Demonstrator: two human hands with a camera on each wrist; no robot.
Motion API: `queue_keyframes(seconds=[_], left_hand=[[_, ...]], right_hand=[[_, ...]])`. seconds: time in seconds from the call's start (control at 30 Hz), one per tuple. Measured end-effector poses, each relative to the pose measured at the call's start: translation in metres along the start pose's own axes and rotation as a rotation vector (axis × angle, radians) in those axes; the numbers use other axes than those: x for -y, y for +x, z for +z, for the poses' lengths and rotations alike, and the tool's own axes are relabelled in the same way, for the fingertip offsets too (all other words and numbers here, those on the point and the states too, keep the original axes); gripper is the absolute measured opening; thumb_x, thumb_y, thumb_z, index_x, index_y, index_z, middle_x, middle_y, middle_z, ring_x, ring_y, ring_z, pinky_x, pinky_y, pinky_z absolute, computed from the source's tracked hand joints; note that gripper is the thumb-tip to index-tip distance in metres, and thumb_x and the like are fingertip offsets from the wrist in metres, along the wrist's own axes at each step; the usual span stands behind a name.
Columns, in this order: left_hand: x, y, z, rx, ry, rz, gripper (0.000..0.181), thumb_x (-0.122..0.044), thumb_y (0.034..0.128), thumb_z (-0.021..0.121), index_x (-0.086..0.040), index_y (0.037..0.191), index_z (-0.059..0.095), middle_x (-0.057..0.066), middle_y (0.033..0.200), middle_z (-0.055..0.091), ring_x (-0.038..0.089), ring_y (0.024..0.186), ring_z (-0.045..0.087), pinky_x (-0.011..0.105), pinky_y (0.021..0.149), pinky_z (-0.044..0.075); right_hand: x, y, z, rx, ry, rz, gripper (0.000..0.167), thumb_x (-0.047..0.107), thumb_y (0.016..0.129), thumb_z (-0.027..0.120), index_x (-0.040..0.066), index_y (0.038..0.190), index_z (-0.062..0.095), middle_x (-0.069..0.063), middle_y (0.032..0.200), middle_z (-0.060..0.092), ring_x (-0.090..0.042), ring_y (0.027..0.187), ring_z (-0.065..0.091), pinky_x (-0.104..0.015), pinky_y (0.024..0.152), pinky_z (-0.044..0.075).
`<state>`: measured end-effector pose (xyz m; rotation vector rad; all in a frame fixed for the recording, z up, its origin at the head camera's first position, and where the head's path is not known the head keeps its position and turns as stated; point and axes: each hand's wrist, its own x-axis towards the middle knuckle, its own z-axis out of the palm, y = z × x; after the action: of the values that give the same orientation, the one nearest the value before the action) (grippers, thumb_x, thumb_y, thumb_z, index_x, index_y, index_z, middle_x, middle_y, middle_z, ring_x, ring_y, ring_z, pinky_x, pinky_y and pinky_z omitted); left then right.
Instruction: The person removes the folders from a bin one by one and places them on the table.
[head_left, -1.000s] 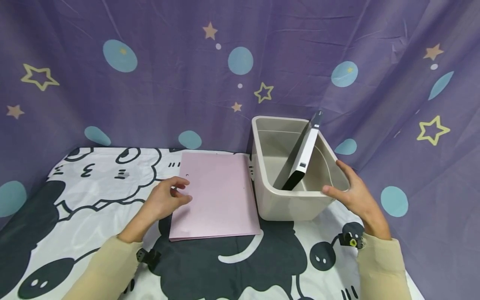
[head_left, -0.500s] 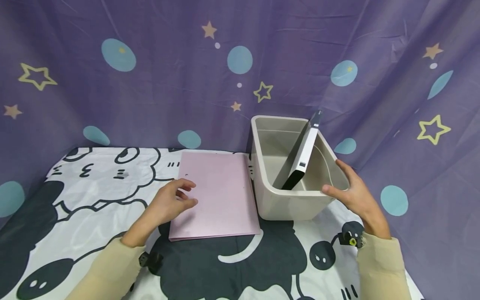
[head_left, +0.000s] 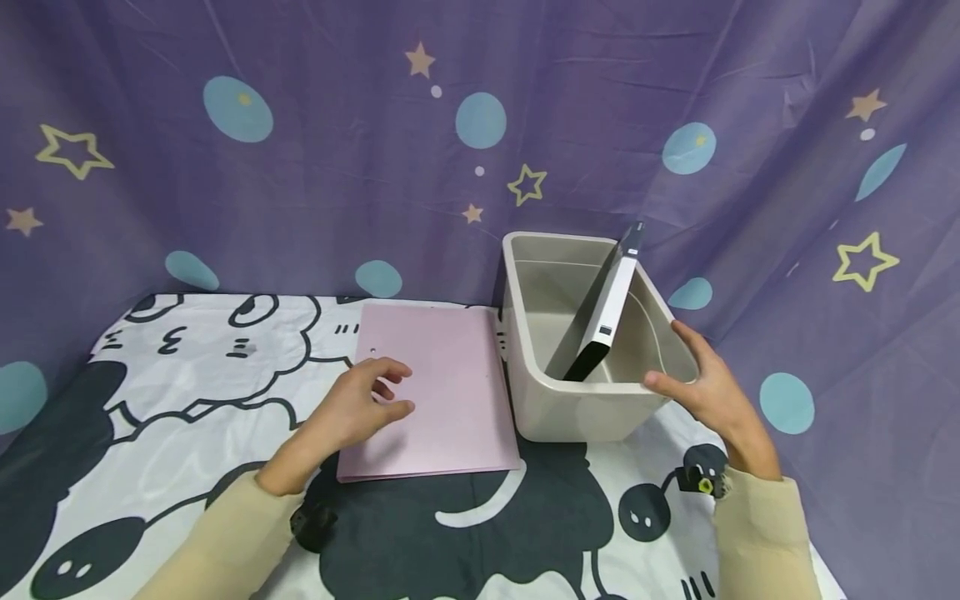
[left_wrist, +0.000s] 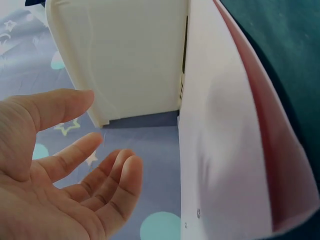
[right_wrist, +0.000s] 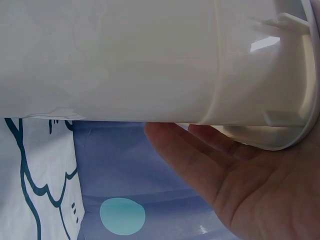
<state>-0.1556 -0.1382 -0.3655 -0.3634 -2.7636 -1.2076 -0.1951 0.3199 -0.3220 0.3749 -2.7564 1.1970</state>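
A pink folder [head_left: 442, 400] lies flat on the patterned cloth; the left wrist view shows its near edge slightly parted. Over the folder's left part hovers my left hand [head_left: 363, 404], fingers loosely bent, thumb apart, holding nothing. To the folder's right stands a beige plastic bin [head_left: 585, 417], upright. My right hand [head_left: 708, 392] grips the bin's front right corner, thumb on the rim and the other fingers along the outer side. Inside the bin leans a flat dark thing with a white edge [head_left: 611, 300], like a binder, its top end rising above the back rim.
A black and white cartoon cloth [head_left: 225, 392] covers the surface. Behind it hangs a purple curtain [head_left: 337, 167] with stars and blue dots, close behind the bin.
My left hand has moved a little to the right over the pink folder. My right hand and the bin have stayed in place.
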Motion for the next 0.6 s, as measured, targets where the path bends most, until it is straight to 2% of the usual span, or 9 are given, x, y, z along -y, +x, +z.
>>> queue_keyframes(seconds=[0.27,0.6], left_hand=[[-0.010,0.004,0.009,-0.002,-0.017,0.037,0.038,-0.015,0.0776,0.078,-0.008,0.113,0.065,0.009,0.103,0.063,0.022,0.085,0.062,0.036,0.070,0.050],[-0.024,0.009,0.019,0.037,-0.041,0.064,0.038,-0.015,0.0776,0.078,-0.007,0.112,0.064,0.007,0.104,0.061,0.021,0.085,0.061,0.035,0.071,0.050]], right_hand=[[0.001,0.001,-0.001,0.007,0.016,0.001,0.094,0.027,0.082,0.074,0.012,0.154,0.016,-0.023,0.148,0.030,-0.037,0.124,0.040,-0.056,0.097,0.033],[-0.001,0.000,-0.001,-0.002,0.004,0.007,0.093,0.027,0.082,0.074,0.013,0.154,0.016,-0.023,0.147,0.032,-0.036,0.123,0.042,-0.053,0.096,0.035]])
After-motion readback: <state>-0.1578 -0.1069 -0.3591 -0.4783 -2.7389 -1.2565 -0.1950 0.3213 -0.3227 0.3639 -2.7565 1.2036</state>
